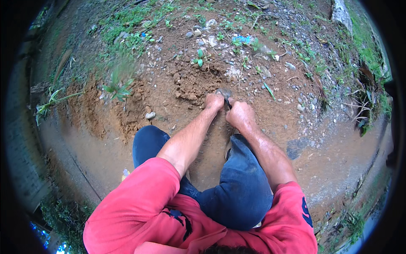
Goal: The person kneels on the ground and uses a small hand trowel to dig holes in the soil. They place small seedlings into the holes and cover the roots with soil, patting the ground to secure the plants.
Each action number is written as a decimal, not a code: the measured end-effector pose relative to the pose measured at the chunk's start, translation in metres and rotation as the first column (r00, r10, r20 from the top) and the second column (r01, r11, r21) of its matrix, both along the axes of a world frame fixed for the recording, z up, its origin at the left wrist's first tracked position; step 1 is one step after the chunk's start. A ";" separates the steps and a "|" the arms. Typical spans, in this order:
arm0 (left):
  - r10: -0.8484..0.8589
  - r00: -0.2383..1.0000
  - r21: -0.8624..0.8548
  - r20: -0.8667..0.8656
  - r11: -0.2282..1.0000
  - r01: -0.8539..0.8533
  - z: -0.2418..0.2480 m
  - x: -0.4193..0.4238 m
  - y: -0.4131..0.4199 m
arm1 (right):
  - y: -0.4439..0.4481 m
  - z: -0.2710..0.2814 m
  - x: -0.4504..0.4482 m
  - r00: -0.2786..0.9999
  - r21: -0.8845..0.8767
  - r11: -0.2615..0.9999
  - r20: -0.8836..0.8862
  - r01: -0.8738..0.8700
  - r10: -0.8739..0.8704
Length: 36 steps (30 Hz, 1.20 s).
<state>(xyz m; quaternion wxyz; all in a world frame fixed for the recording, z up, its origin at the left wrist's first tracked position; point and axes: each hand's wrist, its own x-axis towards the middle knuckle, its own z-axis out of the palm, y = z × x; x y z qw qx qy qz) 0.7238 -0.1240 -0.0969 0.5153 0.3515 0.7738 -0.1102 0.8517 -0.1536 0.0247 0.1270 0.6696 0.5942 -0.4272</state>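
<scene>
My right hand is closed around the dark handle of a small hand trowel, its thumb along the top. The trowel's grey, soil-smeared blade points away from me and lies against the ground. Just left of the blade, my left hand is curled with its knuckles up and meets the blade's edge. Its fingertips are hidden, so whether it grips the blade or soil cannot be told. Loose, crumbled brown soil lies in a heap beyond and left of my left hand.
My jeans-clad knees are bent beneath my arms. A leafy seedling stands to the left, near a pale stone. A small green plant and blue plastic scrap lie beyond the heap. Gravel and uprooted weeds are at right.
</scene>
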 end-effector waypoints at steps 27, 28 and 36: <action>0.601 -0.361 -0.691 0.713 0.516 -0.506 0.019 0.006 -0.063 | -0.037 0.044 0.032 0.928 0.735 0.568 0.264 -0.371 0.264; 0.587 -0.360 -0.682 0.725 0.540 -0.493 0.024 0.003 -0.064 | -0.038 0.046 0.033 0.938 0.754 0.560 0.248 -0.344 0.243; -0.208 0.905 0.579 0.370 0.814 -0.050 0.055 -0.024 -0.026 | -0.058 0.046 0.054 0.987 0.481 0.872 0.065 0.095 -0.144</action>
